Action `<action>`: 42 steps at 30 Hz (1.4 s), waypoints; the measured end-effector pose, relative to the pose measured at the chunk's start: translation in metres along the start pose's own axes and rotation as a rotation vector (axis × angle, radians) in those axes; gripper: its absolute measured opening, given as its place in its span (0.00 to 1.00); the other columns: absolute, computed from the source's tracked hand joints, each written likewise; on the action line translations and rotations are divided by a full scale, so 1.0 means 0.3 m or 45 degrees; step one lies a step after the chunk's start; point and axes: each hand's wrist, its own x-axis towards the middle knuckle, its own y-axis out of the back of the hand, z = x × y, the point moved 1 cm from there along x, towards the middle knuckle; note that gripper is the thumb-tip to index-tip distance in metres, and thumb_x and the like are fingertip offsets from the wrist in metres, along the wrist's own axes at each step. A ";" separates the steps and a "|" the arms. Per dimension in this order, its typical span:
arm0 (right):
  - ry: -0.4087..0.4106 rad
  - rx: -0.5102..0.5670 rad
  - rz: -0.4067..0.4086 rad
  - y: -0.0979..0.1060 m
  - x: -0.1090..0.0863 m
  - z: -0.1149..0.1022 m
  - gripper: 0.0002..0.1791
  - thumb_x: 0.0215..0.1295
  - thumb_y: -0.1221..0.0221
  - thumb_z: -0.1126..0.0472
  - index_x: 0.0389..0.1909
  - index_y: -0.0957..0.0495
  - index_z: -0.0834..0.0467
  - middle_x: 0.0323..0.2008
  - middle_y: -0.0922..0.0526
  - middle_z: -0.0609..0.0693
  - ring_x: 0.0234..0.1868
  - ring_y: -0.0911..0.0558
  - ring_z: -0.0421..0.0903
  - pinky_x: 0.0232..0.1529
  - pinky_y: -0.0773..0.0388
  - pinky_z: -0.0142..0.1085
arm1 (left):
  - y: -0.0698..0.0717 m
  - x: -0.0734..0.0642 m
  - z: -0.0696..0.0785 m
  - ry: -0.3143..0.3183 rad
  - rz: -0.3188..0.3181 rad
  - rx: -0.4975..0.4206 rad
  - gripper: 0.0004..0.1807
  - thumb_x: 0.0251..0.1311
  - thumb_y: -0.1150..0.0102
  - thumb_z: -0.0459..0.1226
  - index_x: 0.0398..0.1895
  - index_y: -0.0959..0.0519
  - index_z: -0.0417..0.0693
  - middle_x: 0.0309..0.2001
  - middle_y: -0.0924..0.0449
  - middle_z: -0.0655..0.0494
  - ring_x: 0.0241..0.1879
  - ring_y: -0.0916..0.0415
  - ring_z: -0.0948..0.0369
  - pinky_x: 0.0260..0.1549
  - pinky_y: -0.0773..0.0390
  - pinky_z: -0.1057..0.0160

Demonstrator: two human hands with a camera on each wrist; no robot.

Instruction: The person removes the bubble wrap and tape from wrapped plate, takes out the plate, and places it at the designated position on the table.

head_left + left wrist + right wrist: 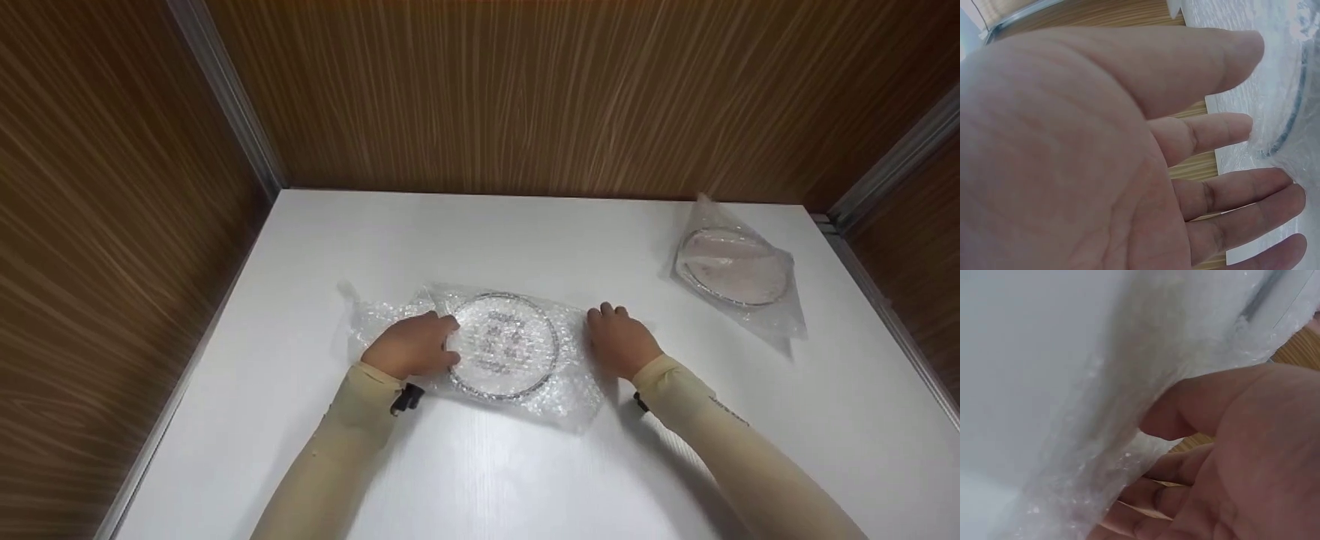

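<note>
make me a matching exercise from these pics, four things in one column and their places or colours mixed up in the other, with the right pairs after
Column one
1. left hand
2. right hand
3. far wrapped package
4. back wall

Column two
A. near the far right corner of the white table
B. at the right end of the near bubble-wrapped package
C. brown with a wood grain
D. at the left side of the near bubble-wrapped package's round outline

Right pairs: 1-D, 2-B, 3-A, 4-C
</note>
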 end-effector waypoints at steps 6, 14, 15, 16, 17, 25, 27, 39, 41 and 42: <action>0.026 0.078 0.006 0.064 0.004 0.022 0.15 0.64 0.41 0.67 0.48 0.26 0.72 0.42 0.20 0.67 0.45 0.19 0.68 0.55 0.25 0.64 | 0.011 0.006 -0.001 0.015 -0.013 0.027 0.14 0.66 0.36 0.42 0.48 0.22 0.42 0.37 0.26 0.51 0.35 0.28 0.53 0.40 0.24 0.51; 0.432 0.116 0.089 0.106 0.007 -0.138 0.20 0.52 0.30 0.58 0.45 0.21 0.61 0.41 0.20 0.53 0.42 0.21 0.53 0.49 0.21 0.49 | 0.012 0.011 -0.002 -0.004 -0.015 0.010 0.13 0.66 0.37 0.41 0.47 0.22 0.42 0.36 0.26 0.52 0.34 0.29 0.54 0.38 0.24 0.53; 0.482 0.104 0.091 0.103 0.008 -0.159 0.19 0.50 0.28 0.58 0.43 0.20 0.59 0.38 0.20 0.51 0.39 0.22 0.51 0.45 0.22 0.47 | 0.012 0.010 -0.003 0.003 -0.019 0.003 0.13 0.65 0.37 0.41 0.46 0.23 0.42 0.36 0.27 0.52 0.34 0.29 0.55 0.37 0.25 0.53; 0.526 0.083 0.105 0.100 0.011 -0.178 0.18 0.49 0.27 0.58 0.40 0.20 0.58 0.36 0.21 0.49 0.37 0.23 0.49 0.41 0.23 0.44 | 0.013 0.010 -0.002 0.009 -0.021 -0.003 0.13 0.65 0.37 0.41 0.46 0.23 0.42 0.36 0.27 0.52 0.34 0.30 0.54 0.37 0.26 0.53; 0.558 0.057 0.126 0.095 0.015 -0.193 0.17 0.48 0.27 0.59 0.37 0.21 0.57 0.33 0.23 0.48 0.34 0.25 0.48 0.38 0.25 0.42 | 0.014 0.009 -0.002 0.016 -0.022 -0.008 0.13 0.65 0.36 0.41 0.46 0.23 0.42 0.36 0.27 0.51 0.33 0.30 0.54 0.37 0.26 0.53; 0.635 -0.029 0.319 0.053 0.068 -0.260 0.12 0.55 0.36 0.69 0.22 0.27 0.53 0.22 0.28 0.45 0.24 0.31 0.45 0.27 0.31 0.37 | 0.009 0.003 -0.003 0.034 -0.015 -0.010 0.14 0.65 0.36 0.42 0.48 0.23 0.43 0.37 0.26 0.51 0.35 0.29 0.54 0.39 0.24 0.52; 0.639 -0.020 0.302 0.042 0.071 -0.268 0.10 0.54 0.35 0.67 0.23 0.25 0.52 0.23 0.26 0.45 0.25 0.29 0.45 0.28 0.28 0.38 | 0.005 0.002 -0.004 0.034 -0.016 -0.007 0.15 0.66 0.36 0.42 0.48 0.22 0.43 0.37 0.26 0.52 0.35 0.28 0.54 0.39 0.24 0.52; 0.626 0.125 0.182 0.010 0.052 -0.275 0.10 0.54 0.26 0.54 0.32 0.17 0.51 0.32 0.19 0.44 0.31 0.21 0.43 0.34 0.20 0.38 | -0.004 -0.002 0.007 0.060 -0.030 -0.019 0.19 0.67 0.36 0.44 0.55 0.23 0.44 0.42 0.23 0.50 0.39 0.25 0.54 0.43 0.21 0.51; 0.592 0.176 0.151 0.009 0.054 -0.280 0.09 0.55 0.26 0.55 0.31 0.17 0.51 0.31 0.19 0.43 0.31 0.20 0.42 0.36 0.19 0.38 | -0.003 -0.004 0.006 0.057 -0.022 -0.012 0.18 0.67 0.35 0.44 0.54 0.23 0.44 0.41 0.23 0.50 0.37 0.25 0.53 0.42 0.21 0.51; 0.580 0.190 0.145 0.009 0.054 -0.283 0.08 0.56 0.26 0.57 0.29 0.17 0.51 0.30 0.20 0.43 0.31 0.21 0.42 0.36 0.19 0.38 | -0.003 -0.004 0.006 0.054 -0.016 -0.003 0.17 0.67 0.35 0.43 0.53 0.23 0.44 0.40 0.23 0.50 0.37 0.25 0.53 0.41 0.21 0.51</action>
